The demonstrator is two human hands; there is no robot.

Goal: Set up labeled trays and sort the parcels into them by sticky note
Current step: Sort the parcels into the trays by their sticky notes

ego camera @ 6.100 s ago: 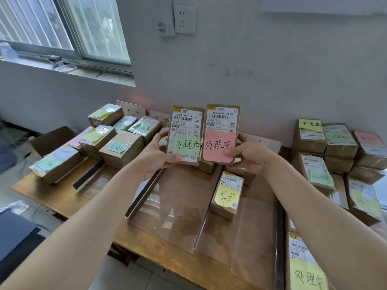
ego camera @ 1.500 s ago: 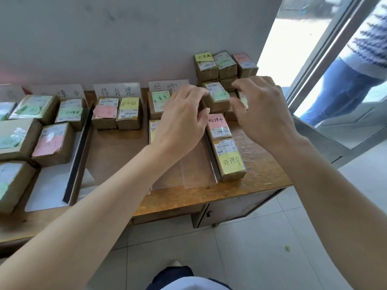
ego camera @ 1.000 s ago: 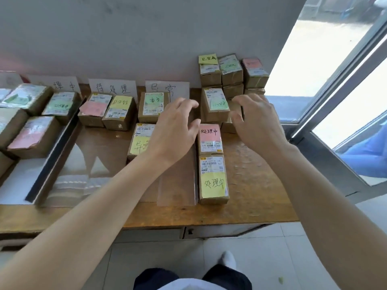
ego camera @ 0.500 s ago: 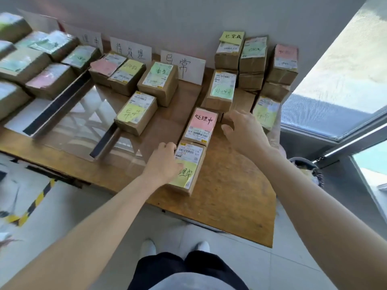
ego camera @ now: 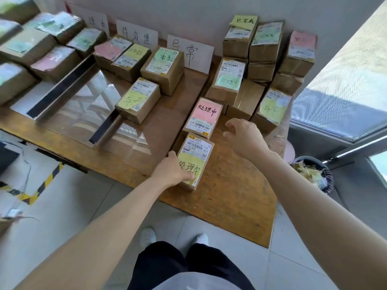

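On wood, left hand (ego camera: 174, 170) grips cardboard parcel (ego camera: 194, 162).

Legend. The yellow sticky note (ego camera: 191, 167) on the nearest parcel (ego camera: 201, 156) read 处理中 in black handwriting. The shipping label (ego camera: 195, 145) above it carried a barcode and a code line too small to read with certainty. The pink note (ego camera: 209, 110) on the parcel just behind bore the same 处理中, as did, more faintly, the green note (ego camera: 228, 80) farther back. The topmost yellow note (ego camera: 244, 20) on the rear stack read 已完成. Two further yellow notes, the left one (ego camera: 134, 100) and the right one (ego camera: 272, 108), read 异常. White cards leaning against the wall read 异常 (ego camera: 189, 52), 待处理 (ego camera: 137, 35) and, partly hidden, 理中 (ego camera: 96, 21). The remaining notes and labels were blurred.
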